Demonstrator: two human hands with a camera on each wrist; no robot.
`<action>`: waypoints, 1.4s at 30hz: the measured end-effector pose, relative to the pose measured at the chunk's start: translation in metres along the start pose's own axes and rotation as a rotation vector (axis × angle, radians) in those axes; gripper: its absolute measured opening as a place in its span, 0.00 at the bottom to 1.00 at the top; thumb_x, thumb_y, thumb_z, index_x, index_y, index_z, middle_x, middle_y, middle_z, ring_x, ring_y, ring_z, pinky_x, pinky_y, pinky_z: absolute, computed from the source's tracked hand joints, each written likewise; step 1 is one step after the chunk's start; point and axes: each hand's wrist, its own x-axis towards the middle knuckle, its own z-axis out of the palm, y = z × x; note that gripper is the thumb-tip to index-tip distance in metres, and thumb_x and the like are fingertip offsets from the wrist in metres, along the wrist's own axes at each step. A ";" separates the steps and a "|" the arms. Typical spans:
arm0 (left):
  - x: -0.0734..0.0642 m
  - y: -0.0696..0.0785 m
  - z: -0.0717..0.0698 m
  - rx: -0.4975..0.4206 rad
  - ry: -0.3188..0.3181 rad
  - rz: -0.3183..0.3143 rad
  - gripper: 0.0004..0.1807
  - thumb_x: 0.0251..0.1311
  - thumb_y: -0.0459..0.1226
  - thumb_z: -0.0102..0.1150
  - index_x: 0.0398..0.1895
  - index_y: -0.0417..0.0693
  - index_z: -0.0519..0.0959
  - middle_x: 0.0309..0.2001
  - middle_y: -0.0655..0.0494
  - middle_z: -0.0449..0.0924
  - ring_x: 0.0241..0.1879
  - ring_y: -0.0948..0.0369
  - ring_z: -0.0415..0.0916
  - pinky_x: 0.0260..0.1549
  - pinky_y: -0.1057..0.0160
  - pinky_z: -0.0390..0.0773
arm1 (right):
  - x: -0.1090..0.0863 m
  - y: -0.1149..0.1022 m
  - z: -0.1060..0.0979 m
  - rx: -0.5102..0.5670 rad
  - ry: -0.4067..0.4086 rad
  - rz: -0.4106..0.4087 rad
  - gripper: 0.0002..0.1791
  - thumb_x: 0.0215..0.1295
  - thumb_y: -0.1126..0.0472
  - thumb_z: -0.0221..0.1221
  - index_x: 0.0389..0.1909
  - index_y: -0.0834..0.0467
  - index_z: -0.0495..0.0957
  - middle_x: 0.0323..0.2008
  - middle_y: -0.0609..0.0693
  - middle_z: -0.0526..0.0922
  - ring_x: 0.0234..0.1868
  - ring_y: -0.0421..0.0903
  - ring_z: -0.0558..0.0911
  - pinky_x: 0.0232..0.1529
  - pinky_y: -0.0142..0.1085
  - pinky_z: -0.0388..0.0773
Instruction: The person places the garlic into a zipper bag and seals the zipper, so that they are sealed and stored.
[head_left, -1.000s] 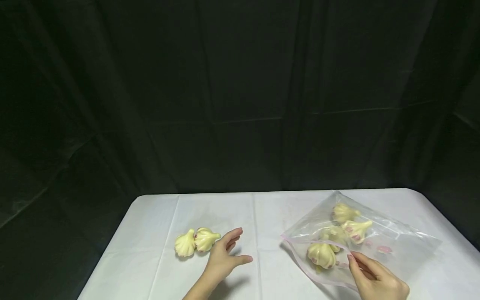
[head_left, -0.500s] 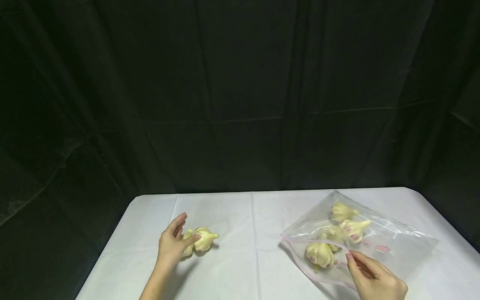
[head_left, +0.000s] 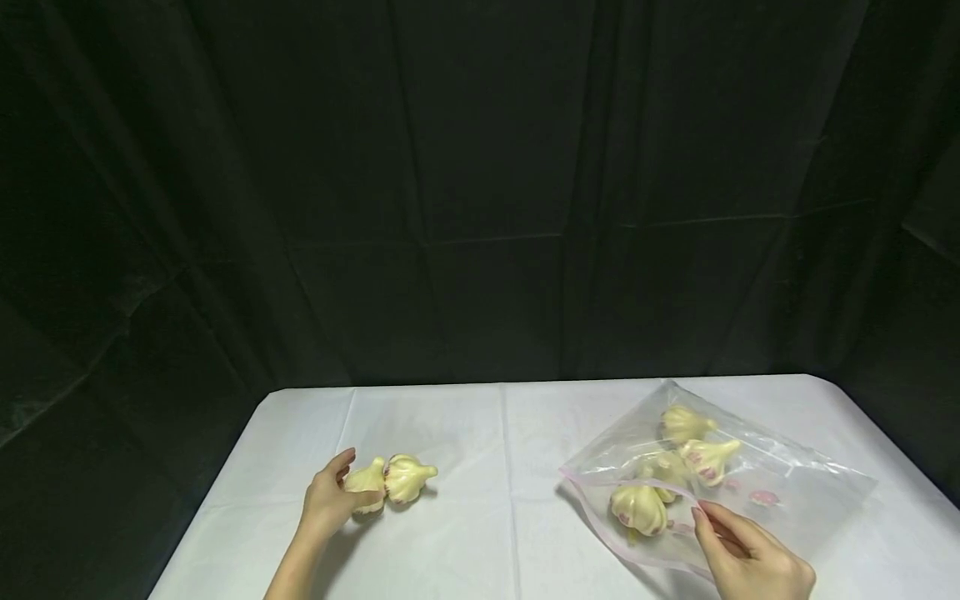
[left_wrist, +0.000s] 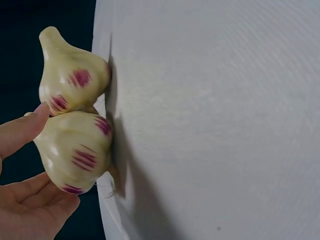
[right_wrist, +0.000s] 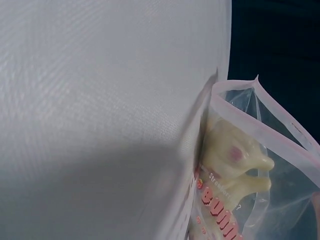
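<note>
Two cream garlic bulbs with purple streaks lie side by side on the left of the table in the head view. My left hand [head_left: 330, 498] is around the left garlic bulb [head_left: 366, 481], thumb on the near side and fingers on the far side. In the left wrist view, the thumb [left_wrist: 25, 131] and fingers flank that bulb. The other garlic bulb [head_left: 407, 478] touches it. At the right, my right hand [head_left: 753, 554] pinches the pink-edged mouth of a clear plastic bag [head_left: 813, 483]. Several garlic bulbs [head_left: 640, 509] show through the bag.
A white cloth covers the table [head_left: 465, 533], with rounded corners at the back. Black curtain [head_left: 480, 208] hangs behind and along both sides. The bag spreads over the table's right part, with pink and red print [right_wrist: 220, 212] on it.
My left hand has moved left from beside the two loose bulbs, past them, and its thumb and fingers have come around the left one. The right hand keeps its pinch on the bag.
</note>
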 end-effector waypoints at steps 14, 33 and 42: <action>0.006 -0.010 0.006 0.060 0.012 -0.008 0.47 0.28 0.32 0.72 0.58 0.31 0.61 0.53 0.33 0.66 0.48 0.42 0.67 0.45 0.47 0.68 | 0.001 0.000 -0.002 0.023 -0.025 0.005 0.09 0.31 0.79 0.67 0.19 0.71 0.81 0.23 0.28 0.71 0.21 0.17 0.70 0.21 0.13 0.67; 0.001 -0.010 0.004 0.102 0.076 -0.003 0.43 0.28 0.35 0.73 0.54 0.31 0.66 0.46 0.33 0.72 0.39 0.46 0.71 0.36 0.50 0.73 | 0.000 0.003 -0.003 0.002 -0.054 0.012 0.08 0.33 0.77 0.67 0.20 0.70 0.81 0.23 0.30 0.72 0.21 0.17 0.70 0.21 0.12 0.67; -0.004 0.006 -0.001 0.091 0.107 0.026 0.41 0.31 0.36 0.72 0.54 0.33 0.66 0.47 0.34 0.72 0.42 0.45 0.71 0.40 0.49 0.70 | 0.001 0.002 -0.003 0.011 -0.029 -0.009 0.08 0.32 0.78 0.67 0.19 0.71 0.81 0.23 0.29 0.71 0.21 0.17 0.70 0.21 0.12 0.67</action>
